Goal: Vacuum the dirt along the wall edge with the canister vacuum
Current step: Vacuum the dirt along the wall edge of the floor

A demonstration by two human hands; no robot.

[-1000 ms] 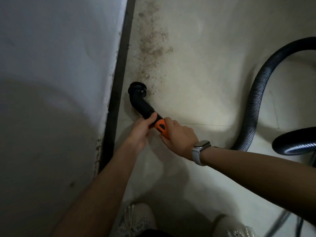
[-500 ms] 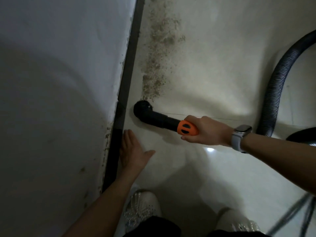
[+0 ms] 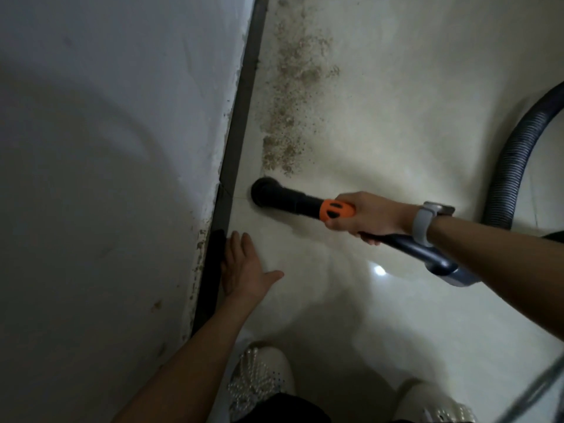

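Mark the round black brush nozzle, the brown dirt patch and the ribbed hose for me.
round black brush nozzle (image 3: 265, 193), head view, top of the head
brown dirt patch (image 3: 288, 114), head view, dense middle
ribbed grey hose (image 3: 509, 169), head view, mid-curve

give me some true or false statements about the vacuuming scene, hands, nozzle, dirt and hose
1. The right hand grips the vacuum wand just behind the orange collar. True.
2. The left hand also grips the wand. False: it lies flat, fingers straight, by the dark baseboard, apart from the wand.
3. The round black nozzle sits at the near end of the dirt patch. True.
4. The dirt has all been cleared. False: a speckled brown band remains along the wall edge beyond the nozzle.
5. The ribbed hose runs along the wall on the left. False: it curves on the right side of the floor.
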